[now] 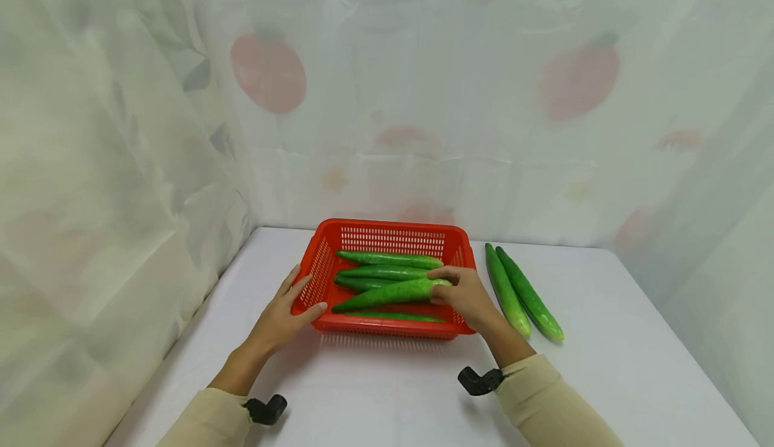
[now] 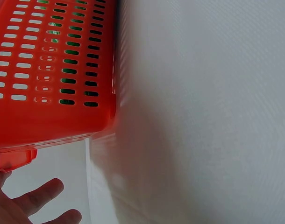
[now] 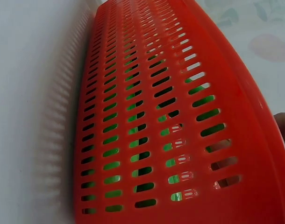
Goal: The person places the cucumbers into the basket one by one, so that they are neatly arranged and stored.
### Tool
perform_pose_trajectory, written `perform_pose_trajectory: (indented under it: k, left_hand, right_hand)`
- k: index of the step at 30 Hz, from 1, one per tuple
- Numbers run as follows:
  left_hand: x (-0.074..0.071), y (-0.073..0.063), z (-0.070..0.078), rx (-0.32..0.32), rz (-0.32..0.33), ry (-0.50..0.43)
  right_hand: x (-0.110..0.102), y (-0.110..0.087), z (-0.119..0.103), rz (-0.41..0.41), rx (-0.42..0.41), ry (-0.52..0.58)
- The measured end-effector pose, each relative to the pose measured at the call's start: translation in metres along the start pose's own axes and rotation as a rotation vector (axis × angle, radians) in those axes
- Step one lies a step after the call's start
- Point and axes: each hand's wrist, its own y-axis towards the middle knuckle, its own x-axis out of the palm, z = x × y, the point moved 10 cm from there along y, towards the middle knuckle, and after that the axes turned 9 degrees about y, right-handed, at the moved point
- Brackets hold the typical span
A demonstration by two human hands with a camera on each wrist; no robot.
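A red plastic basket (image 1: 387, 324) with slotted walls stands on the white table, and several green cucumbers (image 1: 387, 259) lie in it. My right hand (image 1: 464, 299) reaches over its right front corner and grips the paler end of a cucumber (image 1: 393, 294) that lies on top of the others, slightly aslant. At the basket's left side my left hand (image 1: 281, 319) rests on the rim, fingers spread and thumb over the front left corner. The left wrist view shows its fingers (image 2: 39, 196) stretched out beyond the basket's end. In the right wrist view the basket wall (image 3: 147, 116) hides most of the right hand.
Two more cucumbers (image 1: 508, 289) (image 1: 531, 296) lie side by side on the table (image 1: 617, 353), right of the basket. A pale printed curtain (image 1: 484, 131) hangs behind the table and along both sides.
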Motion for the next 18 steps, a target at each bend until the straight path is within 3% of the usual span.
perform_pose_trajectory:
  k: [18]
  left_hand:
    - [-0.0006,0.0008,-0.0005,-0.003,-0.003,0.007]
  right_hand:
    - [-0.0055,-0.0021,0.0012,0.013,-0.012,0.065]
